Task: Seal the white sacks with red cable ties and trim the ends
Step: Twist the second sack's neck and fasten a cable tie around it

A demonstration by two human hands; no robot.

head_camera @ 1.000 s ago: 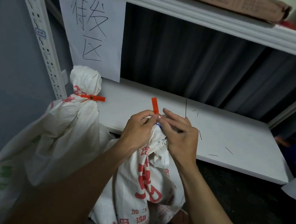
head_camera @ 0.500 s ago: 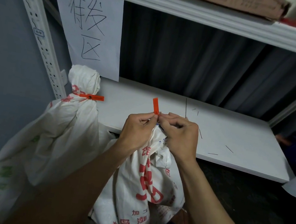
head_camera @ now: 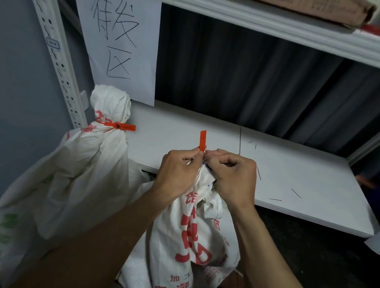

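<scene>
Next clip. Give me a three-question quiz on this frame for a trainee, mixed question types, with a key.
1. True or false: the left sack already has a red tie closed round its neck.
2. Where are the left hand and right hand?
A) Together at the neck of the front sack
B) Both on top of the left sack
C) Apart, hanging at the person's sides
3. Fill in: the flat tag of the second red tie sticks ___ from between the two hands.

Key: 1 true; 2 A; 3 up.
</scene>
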